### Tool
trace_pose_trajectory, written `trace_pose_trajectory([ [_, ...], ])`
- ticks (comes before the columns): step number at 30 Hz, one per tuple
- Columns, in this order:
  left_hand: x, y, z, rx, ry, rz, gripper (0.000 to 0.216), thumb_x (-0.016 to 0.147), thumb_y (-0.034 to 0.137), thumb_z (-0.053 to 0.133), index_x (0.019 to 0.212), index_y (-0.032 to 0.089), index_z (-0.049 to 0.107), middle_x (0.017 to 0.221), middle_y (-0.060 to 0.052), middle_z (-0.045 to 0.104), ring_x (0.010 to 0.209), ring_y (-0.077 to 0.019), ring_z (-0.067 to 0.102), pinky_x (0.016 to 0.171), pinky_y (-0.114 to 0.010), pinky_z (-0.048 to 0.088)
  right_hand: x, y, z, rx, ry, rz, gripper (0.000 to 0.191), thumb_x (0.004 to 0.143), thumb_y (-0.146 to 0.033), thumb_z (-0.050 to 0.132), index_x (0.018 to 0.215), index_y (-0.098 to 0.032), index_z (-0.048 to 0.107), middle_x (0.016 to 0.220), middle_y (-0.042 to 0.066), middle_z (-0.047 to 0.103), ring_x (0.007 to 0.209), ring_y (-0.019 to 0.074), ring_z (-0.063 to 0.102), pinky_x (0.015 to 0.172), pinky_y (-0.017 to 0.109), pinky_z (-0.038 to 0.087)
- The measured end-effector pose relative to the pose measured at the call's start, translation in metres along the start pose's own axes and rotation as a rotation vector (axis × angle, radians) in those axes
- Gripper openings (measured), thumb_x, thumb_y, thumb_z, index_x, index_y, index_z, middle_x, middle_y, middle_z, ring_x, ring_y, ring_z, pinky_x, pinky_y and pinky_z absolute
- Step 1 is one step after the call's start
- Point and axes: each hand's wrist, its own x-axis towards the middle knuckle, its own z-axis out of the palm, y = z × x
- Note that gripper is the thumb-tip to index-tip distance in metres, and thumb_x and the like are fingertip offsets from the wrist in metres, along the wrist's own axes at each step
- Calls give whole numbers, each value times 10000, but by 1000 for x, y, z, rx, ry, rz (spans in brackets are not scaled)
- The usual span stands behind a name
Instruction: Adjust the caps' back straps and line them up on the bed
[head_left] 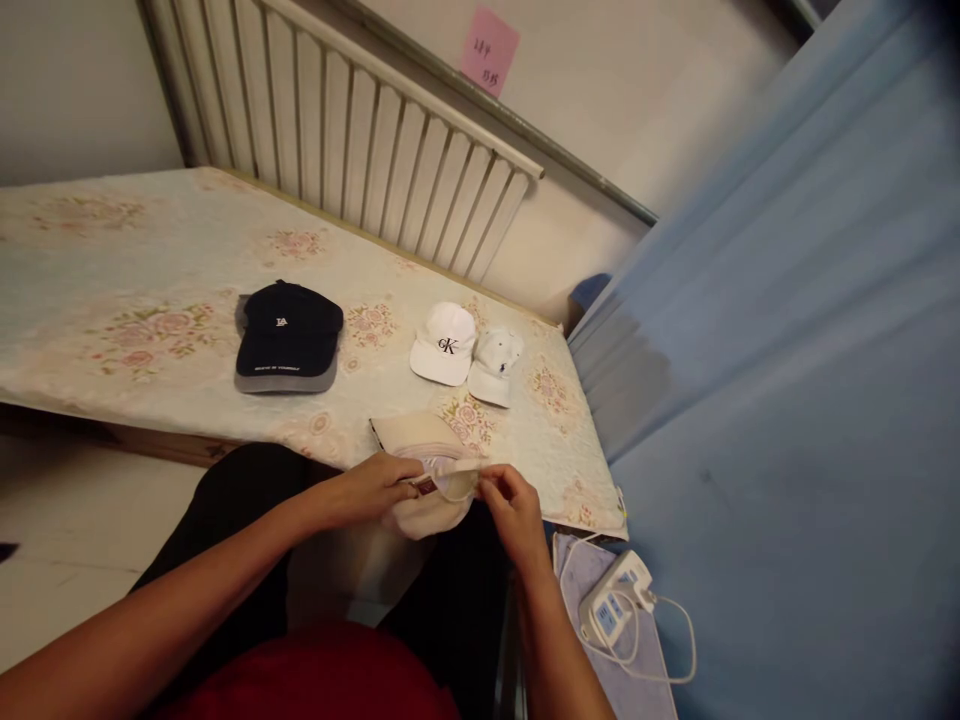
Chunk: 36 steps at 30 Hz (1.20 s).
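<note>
A beige cap [420, 440] hangs upside down over the near edge of the bed, above my lap. My left hand [375, 487] is closed on the cap's back rim from the left. My right hand [510, 500] pinches the rear strap [459, 470] of the same cap from the right. Both hands meet at the strap. On the bed beyond lie a dark navy cap [289, 335] stacked on a grey one, and two white caps [444, 345] side by side.
The flowered mattress [150, 290] stretches left. A white radiator [360, 130] lines the wall behind, with a pink note [489, 50] above. A blue curtain [787, 350] fills the right. A white power strip with cable [615, 605] lies by my right knee.
</note>
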Motion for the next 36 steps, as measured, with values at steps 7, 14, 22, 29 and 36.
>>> trace_pose_trajectory([
  [7,-1,4,-1,42,24,12,194,843,242,433,852,180,616,817,-7,641,778,-168,571,705,-253,380,47,-26,24,-611,-424,-217,315,836,-243,564,1122,-163,669,1082,137,707,991,247,619,908,365,424],
  [14,-8,-2,-9,45,77,-45,171,815,281,445,732,171,546,722,8,567,713,-159,520,635,-253,347,65,-14,29,-437,-580,-90,143,724,-143,586,710,-214,710,681,3,688,658,147,580,658,258,413],
  [22,-8,1,-13,-108,106,-92,318,862,447,468,843,168,620,754,7,617,715,-161,540,611,-239,361,64,-18,11,253,-468,98,257,735,-283,612,968,-179,641,622,-24,631,559,126,556,596,250,415],
  [29,-5,-4,-12,10,187,-128,296,831,372,469,894,148,651,845,-43,688,799,-198,607,684,-266,413,46,-28,39,428,-391,166,223,703,-369,705,771,-180,608,542,-53,564,487,90,479,533,223,364],
  [36,-5,-7,-8,92,255,-58,237,819,320,461,856,168,639,818,-37,698,786,-192,618,700,-273,423,41,-19,53,260,-365,182,204,680,-355,717,701,-188,602,564,-57,537,492,84,447,479,214,332],
])
